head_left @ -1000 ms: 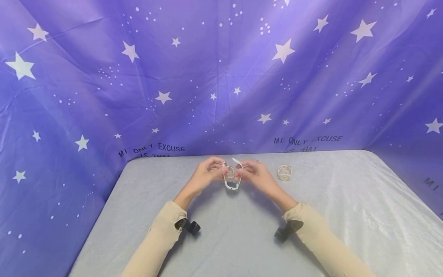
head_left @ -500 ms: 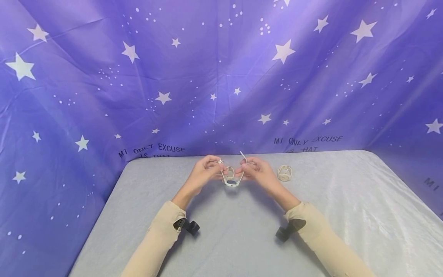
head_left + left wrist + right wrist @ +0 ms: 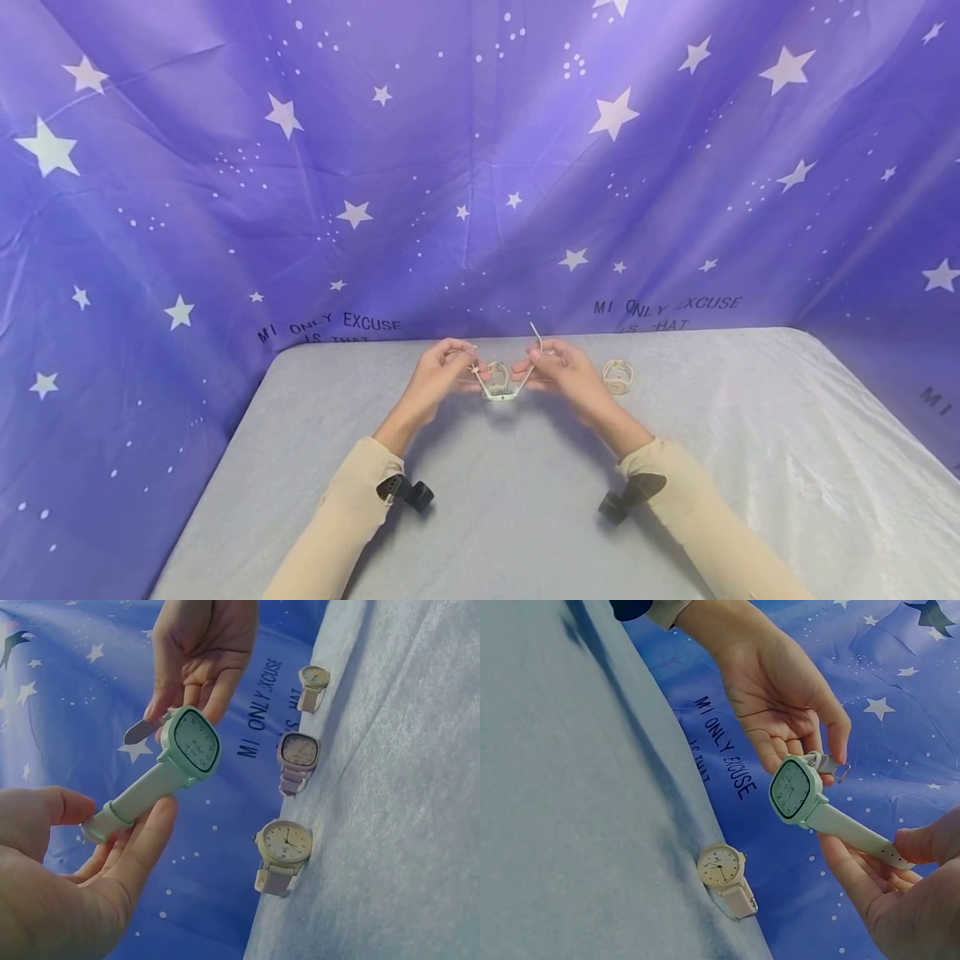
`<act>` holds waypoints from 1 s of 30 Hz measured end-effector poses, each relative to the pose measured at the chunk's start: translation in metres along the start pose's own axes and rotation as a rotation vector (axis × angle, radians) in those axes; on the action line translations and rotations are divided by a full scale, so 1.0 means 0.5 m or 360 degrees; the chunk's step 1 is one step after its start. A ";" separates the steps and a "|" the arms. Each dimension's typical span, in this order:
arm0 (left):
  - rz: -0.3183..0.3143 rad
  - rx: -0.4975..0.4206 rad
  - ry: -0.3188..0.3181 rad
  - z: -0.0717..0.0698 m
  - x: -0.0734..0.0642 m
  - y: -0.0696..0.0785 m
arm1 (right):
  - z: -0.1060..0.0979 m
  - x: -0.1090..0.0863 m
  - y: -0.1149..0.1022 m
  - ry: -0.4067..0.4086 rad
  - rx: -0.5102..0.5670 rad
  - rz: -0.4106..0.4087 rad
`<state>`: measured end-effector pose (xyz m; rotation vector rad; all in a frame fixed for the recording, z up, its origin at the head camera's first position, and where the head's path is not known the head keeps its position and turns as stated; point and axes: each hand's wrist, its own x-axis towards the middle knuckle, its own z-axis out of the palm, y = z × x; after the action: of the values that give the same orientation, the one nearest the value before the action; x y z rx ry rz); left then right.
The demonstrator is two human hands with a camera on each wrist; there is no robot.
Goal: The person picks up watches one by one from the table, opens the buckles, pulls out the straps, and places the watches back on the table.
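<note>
A pale green wristwatch (image 3: 196,742) with a rounded square case hangs face outward between both hands, its strap unfastened. My left hand (image 3: 437,372) pinches the buckle end of the strap (image 3: 826,763) between thumb and fingers. The holed strap end (image 3: 889,851) is pinched by my right hand (image 3: 564,367). In the head view the two strap halves rise from the case (image 3: 500,397) in a wide V, held above the table. The right strap's tip sticks up past the fingers.
On the grey cloth-covered table (image 3: 510,517) stand a round cream watch (image 3: 286,841), a pinkish square watch (image 3: 300,750) and a small beige watch (image 3: 313,677), in a row. A purple star-printed curtain (image 3: 420,150) hangs behind. Black wrist cameras (image 3: 408,492) sit on both sleeves.
My hands have moved a little apart, spreading the green watch's strap halves from a narrow loop into a wide V. The case has tilted and risen slightly. The table watches have stayed put.
</note>
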<state>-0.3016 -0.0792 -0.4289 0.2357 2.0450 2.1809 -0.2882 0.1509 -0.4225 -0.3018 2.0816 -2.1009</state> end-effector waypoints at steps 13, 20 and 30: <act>0.0000 -0.0037 0.0046 -0.001 -0.012 0.026 | 0.003 -0.001 -0.016 -0.0040 0.0083 0.0039; -0.0041 -0.0004 0.0024 -0.026 -0.019 0.058 | 0.021 0.012 -0.034 -0.0060 0.0134 0.0083; -0.0090 0.0024 0.0052 -0.079 -0.020 0.092 | 0.078 0.045 -0.065 -0.0129 0.0238 0.0177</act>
<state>-0.3001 -0.1227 -0.3858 0.1433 2.0599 2.1505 -0.2991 0.1078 -0.3891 -0.2402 1.8407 -2.1265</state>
